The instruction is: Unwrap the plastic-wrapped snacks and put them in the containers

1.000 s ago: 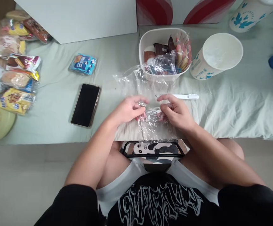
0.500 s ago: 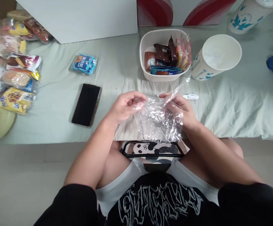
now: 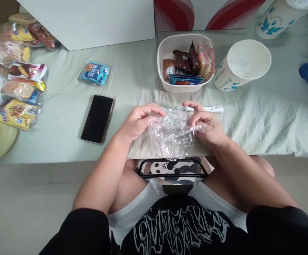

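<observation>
A crinkled clear plastic bag (image 3: 174,132) hangs between my hands at the front edge of the cloth-covered surface. My left hand (image 3: 140,122) pinches its left side between thumb and fingers. At its right side, my right hand (image 3: 207,125) grips the film, with the index finger raised and bent. Just beyond my right fingers lies a slim white pen-like tool (image 3: 216,109), partly hidden behind that hand. Further back stands a white tub (image 3: 167,86) holding brown, blue and pink snack packets.
A phone (image 3: 97,119) and a blue snack packet (image 3: 95,73) lie left of my hands. Several wrapped snacks (image 3: 20,113) are heaped at the far left. An open paper bucket (image 3: 225,78) stands right of the tub. Large boxes (image 3: 111,24) line the back.
My right hand has shifted its hold, and the loose strip of film that stuck up beside it has come down. More of the white tool shows. The bag hangs narrower.
</observation>
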### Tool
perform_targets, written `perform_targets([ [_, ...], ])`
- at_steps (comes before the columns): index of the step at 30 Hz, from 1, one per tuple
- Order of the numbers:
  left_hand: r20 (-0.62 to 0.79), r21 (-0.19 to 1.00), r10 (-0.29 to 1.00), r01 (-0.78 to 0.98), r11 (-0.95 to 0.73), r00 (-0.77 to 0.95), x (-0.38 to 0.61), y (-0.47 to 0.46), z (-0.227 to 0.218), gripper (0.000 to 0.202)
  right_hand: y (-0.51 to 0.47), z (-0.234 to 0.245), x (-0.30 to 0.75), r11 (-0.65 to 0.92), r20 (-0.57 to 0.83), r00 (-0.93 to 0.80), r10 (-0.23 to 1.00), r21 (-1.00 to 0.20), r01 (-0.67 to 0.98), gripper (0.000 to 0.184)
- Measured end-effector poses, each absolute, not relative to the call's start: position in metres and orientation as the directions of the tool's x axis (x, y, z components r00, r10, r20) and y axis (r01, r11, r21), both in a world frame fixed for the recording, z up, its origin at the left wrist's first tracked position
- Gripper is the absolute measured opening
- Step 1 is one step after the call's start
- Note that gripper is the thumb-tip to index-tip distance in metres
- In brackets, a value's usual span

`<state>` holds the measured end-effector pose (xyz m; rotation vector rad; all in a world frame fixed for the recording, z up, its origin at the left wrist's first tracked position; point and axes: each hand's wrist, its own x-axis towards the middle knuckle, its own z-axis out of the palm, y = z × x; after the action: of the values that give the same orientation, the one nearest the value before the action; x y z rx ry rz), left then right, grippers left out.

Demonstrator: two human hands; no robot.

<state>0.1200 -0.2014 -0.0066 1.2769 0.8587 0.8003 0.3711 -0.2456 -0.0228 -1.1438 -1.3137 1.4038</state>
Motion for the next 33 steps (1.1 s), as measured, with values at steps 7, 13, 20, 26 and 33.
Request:
perform_targets([
  [7,-0.165,0.963,0.874,-0.116,0.242,0.457,0.119,-0.201,-0.003,0.034,-0.246,-0.015,0.367,-0.090,-0.086,-0.105,0.991,-0.995,-0.034,0.018],
  [13,-0.087,0.992,0.902,-0.043,0.115,0.424,0.118,-0.202,-0.013,0.025,-0.244,-0.021,0.363,-0.185,-0.183,-0.032,0.983,-0.952,-0.246,0.044],
  [20,-0.049,0.995,0.937,-0.065,0.076,0.346,0.117,-0.203,-0.015,0.076,-0.250,-0.023,0.357,-0.289,-0.270,-0.151,0.951,-0.950,-0.119,0.098],
  [26,-0.270,0.950,0.819,0.000,0.313,0.507,0.124,-0.204,-0.014,0.067,-0.245,-0.018,0.356,-0.158,-0.165,0.048,0.985,-0.979,-0.126,0.076],
  [33,-0.221,0.951,0.854,-0.091,0.297,0.471,0.131,-0.206,-0.010,0.045,-0.247,-0.014,0.349,-0.272,-0.256,-0.113,0.960,-0.948,-0.164,0.032],
])
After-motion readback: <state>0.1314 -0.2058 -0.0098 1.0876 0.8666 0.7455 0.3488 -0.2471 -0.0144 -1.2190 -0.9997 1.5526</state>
